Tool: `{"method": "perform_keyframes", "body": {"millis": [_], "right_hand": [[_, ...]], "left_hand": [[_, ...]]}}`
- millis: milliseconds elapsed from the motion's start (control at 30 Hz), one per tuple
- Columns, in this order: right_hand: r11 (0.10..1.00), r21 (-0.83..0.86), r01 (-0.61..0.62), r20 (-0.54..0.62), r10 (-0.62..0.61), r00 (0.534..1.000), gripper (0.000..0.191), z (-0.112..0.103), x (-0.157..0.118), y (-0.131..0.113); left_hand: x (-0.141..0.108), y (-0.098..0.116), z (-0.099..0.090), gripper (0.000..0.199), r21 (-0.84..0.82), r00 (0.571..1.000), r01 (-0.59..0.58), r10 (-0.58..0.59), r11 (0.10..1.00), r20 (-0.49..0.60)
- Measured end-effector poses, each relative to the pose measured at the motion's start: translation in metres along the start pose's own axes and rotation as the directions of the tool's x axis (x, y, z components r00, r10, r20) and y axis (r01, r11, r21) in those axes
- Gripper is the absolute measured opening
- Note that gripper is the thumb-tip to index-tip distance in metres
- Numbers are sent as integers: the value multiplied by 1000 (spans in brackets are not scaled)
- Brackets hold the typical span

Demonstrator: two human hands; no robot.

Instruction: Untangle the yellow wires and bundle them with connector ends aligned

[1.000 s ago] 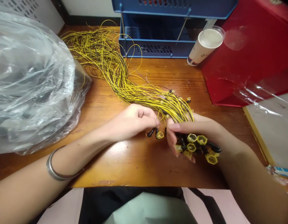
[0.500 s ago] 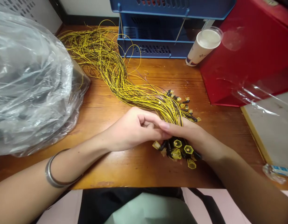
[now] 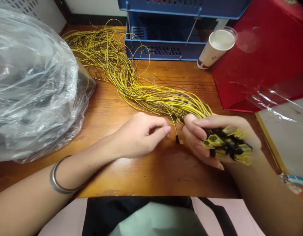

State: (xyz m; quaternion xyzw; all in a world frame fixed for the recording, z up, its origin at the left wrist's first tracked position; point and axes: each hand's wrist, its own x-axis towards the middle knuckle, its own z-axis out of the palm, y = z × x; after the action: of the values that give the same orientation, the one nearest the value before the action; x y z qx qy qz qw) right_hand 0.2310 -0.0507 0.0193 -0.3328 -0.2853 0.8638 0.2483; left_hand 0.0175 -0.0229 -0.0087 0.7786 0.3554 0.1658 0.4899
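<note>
A long bundle of thin yellow and black wires (image 3: 139, 91) runs across the wooden table, and its near end is gripped in my right hand (image 3: 242, 131). Black plugs with clear yellow caps (image 3: 227, 144) stick out of that grip, slightly blurred. One loose wire end with a small black connector (image 3: 178, 139) hangs below the bundle, between my hands. My left hand (image 3: 143, 136) rests on the table just left of it, fingers curled and thumb pressed to the forefinger, with nothing visible in them. More capped ends (image 3: 176, 121) lie partly hidden under the wires.
A large clear plastic bag (image 3: 40, 88) fills the left side. Blue stacked trays (image 3: 163, 50) stand at the back, beside a paper cup (image 3: 216, 47). A red box or folder (image 3: 259, 62) and a pale board (image 3: 286, 134) occupy the right.
My right hand has moved right and turned, carrying the gripped wire ends away from my left hand. One loose connector now shows between the hands. My left hand has barely shifted.
</note>
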Motion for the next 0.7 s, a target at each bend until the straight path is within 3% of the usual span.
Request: {"method": "perform_keyframes", "body": {"millis": [67,133,233,367,433,533,633,700], "right_hand": [[1000,17,-21,14,21,1000,22,-1,-2,-5],[999,22,-32,15,32,999,20,-2,-2,-7],[999,4,-32,13,32,999,23,0,0,-4],[997,-69,-22,30,24,999,26,3,4,3],[995,-99,-30,28,33,999,26,3,5,6],[991,-129,-42,-3,42,999,25,1,3,7],[985,-171,-17,-31,12,999,24,-3,1,7],[968,-249,4,-88,-27,996,24,-5,2,8]], "left_hand": [[2,-2,7,23,201,999,-21,30,979,-42],[4,-1,13,23,292,994,38,-6,956,-110],[10,2,20,31,323,972,161,-95,933,-213],[19,5,26,30,281,967,196,-138,940,-213],[21,3,25,24,185,971,160,-120,970,-207],[19,1,15,20,-188,980,136,-159,973,-117],[13,1,-1,24,-542,975,220,-195,811,104],[9,2,-7,23,-670,965,262,-169,694,202]]}}
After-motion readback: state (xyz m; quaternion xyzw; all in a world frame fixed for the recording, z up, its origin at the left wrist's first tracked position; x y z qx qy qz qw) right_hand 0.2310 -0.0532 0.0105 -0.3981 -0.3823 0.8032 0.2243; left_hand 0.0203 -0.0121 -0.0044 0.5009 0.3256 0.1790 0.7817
